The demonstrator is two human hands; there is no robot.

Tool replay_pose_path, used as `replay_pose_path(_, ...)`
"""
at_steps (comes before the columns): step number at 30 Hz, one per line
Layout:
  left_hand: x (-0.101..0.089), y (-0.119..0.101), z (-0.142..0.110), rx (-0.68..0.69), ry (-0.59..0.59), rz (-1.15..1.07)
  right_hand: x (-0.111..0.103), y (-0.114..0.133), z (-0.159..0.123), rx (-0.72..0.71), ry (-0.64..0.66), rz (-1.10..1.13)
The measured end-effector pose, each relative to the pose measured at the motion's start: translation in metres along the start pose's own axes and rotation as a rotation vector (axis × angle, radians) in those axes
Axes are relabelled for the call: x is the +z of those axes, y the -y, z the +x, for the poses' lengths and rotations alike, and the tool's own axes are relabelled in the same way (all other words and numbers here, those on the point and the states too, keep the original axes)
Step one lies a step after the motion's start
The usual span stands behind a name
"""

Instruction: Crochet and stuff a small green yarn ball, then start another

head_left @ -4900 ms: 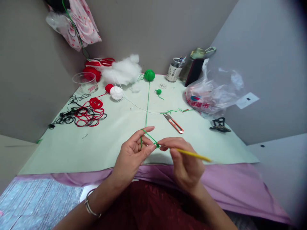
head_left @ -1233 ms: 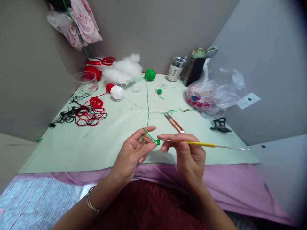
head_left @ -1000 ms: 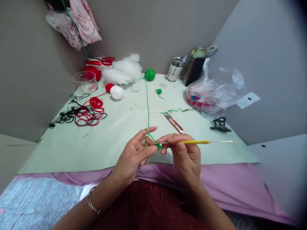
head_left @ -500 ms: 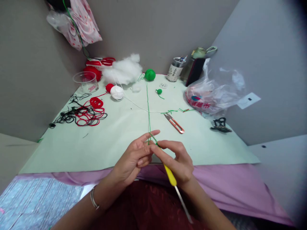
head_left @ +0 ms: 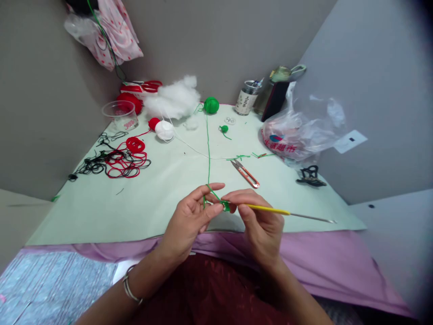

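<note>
Between thumb and fingers, my left hand (head_left: 189, 216) pinches a small green crochet piece (head_left: 226, 206). Green yarn (head_left: 209, 153) passes over its raised index finger and runs back to a green yarn ball (head_left: 211, 105) at the far side of the table. My right hand (head_left: 262, 223) is closed round a crochet hook with a yellow handle (head_left: 270, 209). The hook lies almost level, its metal rear end pointing right, and its front tip meets the green piece; the fingers partly hide that tip.
Orange thread snips (head_left: 248, 175) lie beyond my hands near green yarn scraps. Tangled black and red yarn (head_left: 128, 160) spreads at the left, with white stuffing (head_left: 174, 97) behind. A plastic bag (head_left: 294, 131) and a black claw clip (head_left: 311, 176) are on the right.
My right hand has swung the hook from pointing down toward me to nearly level, rear end to the right. The green piece now shows between my hands.
</note>
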State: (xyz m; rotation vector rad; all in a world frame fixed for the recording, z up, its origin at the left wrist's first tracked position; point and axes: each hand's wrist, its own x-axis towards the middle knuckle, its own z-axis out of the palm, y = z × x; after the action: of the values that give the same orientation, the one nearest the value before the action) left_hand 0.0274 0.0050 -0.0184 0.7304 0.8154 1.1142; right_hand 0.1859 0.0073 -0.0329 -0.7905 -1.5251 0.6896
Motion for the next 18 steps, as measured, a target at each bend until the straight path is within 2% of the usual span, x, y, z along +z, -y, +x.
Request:
replay_pose_path(5,0.003,0.004,0.003,0.011,-0.025,-0.096,-0.001,-0.002,-0.009,-0.299,0.096,-0.465)
replay_pose_path(7,0.003,0.005,0.003,-0.06,0.013,-0.176,0.001,-0.004,-0.011,-0.371,0.096,-0.528)
replay_pose_path(8,0.002,0.005,0.003,-0.098,0.037,-0.208,0.002,-0.005,-0.011,-0.362,0.063,-0.498)
replay_pose_path(10,0.0,0.004,0.004,-0.142,0.075,-0.257,0.002,-0.006,-0.009,-0.28,-0.045,-0.343)
replay_pose_path(11,-0.002,0.003,0.004,-0.142,0.084,-0.271,0.002,-0.006,-0.007,-0.196,-0.051,-0.257)
replay_pose_path(16,-0.009,-0.003,0.005,-0.092,0.101,-0.277,-0.004,-0.003,0.003,0.123,-0.219,0.191)
replay_pose_path(18,-0.009,-0.003,0.004,-0.078,0.092,-0.244,-0.005,-0.002,0.005,0.204,-0.22,0.316)
